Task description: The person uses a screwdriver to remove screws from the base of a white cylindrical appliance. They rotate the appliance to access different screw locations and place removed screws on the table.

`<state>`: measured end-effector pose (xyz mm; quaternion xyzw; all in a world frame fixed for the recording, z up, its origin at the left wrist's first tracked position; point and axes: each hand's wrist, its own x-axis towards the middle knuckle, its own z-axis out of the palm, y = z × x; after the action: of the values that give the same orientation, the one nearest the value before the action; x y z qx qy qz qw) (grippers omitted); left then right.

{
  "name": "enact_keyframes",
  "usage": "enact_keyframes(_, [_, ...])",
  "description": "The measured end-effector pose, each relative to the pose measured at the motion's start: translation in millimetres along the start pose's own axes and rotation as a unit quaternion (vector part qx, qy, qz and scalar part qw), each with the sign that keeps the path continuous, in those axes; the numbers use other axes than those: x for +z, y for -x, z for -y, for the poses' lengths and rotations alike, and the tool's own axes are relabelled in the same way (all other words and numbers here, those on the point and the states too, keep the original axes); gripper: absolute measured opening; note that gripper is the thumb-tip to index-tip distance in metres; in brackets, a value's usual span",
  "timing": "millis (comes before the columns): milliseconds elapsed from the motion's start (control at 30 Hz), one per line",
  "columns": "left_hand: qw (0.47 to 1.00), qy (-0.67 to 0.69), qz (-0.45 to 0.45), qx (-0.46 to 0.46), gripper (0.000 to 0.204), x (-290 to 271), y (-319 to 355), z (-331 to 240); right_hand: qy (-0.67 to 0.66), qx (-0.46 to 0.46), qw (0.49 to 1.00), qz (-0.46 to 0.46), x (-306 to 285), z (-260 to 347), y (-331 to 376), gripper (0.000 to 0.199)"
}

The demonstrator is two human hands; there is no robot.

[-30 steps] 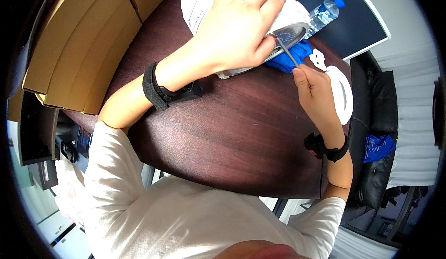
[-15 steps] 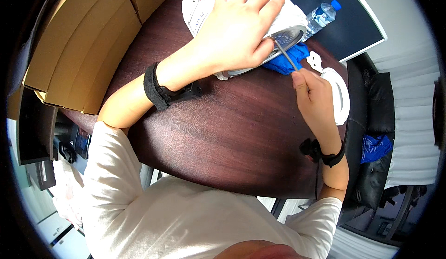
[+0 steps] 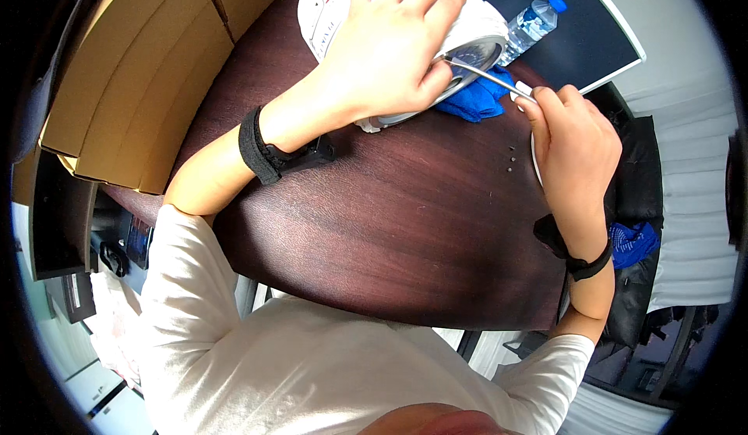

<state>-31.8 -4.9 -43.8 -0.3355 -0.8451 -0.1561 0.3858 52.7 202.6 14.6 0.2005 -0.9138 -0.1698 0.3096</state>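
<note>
A white rounded appliance (image 3: 483, 23) with a silver round open end lies on its side at the far middle of the table. Across its top, my left hand (image 3: 393, 49) rests with fingers spread, the thumb bent at the silver rim. To the right, my right hand (image 3: 580, 143) is closed around a thin metal rod-shaped tool (image 3: 495, 78). The rod's tip reaches the appliance's end beside my left thumb; its grip end is hidden in my palm. Several tiny dark pieces (image 3: 511, 159) lie on the table left of my right hand.
A blue cloth (image 3: 475, 101) lies beside the appliance, near a water bottle (image 3: 531, 28). White ring-shaped part shows partly behind my right hand. Cardboard boxes (image 3: 125, 84) stand along the left of the dark wooden table (image 3: 374, 224). A dark-faced panel (image 3: 565, 26) stands at the back.
My right hand has swung right and slightly up, tilting the rod flatter. It now covers much of the white ring-shaped part, and the tiny dark pieces show. My left hand and the appliance shifted slightly left.
</note>
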Motion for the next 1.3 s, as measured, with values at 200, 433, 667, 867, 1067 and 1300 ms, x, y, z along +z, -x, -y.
enact_keyframes(200, [0.999, 0.046, -0.006, 0.013, 0.068, -3.0, 0.2, 2.7, -0.279, 0.087, 0.950, 0.108, 8.6, -4.5, 8.1, 0.028])
enact_keyframes(433, [0.974, 0.180, -0.006, 0.135, 0.025, -3.8, -1.3, 5.3, -0.574, 0.238, 0.736, 0.268, 17.0, -2.6, 32.6, 0.031])
enact_keyframes(667, [0.961, 0.213, -0.004, 0.176, 0.013, -5.6, -2.3, 7.6, -0.842, 0.249, 0.378, 0.294, 19.2, 16.5, 54.6, 0.028])
enact_keyframes(867, [0.949, 0.287, -0.034, 0.128, 0.017, -5.4, -4.4, 6.2, -0.894, 0.253, 0.283, 0.239, 32.6, 38.5, 66.2, 0.026])
enact_keyframes(1067, [0.958, 0.278, -0.044, 0.060, 0.048, -10.1, -6.7, 16.0, -0.875, 0.273, 0.320, 0.239, 34.4, 54.8, 59.8, 0.029])
enact_keyframes(1300, [0.979, 0.186, -0.003, 0.082, 0.038, -7.9, -10.3, 20.5, -0.865, 0.270, 0.345, 0.247, 38.4, 59.5, 62.5, 0.028])
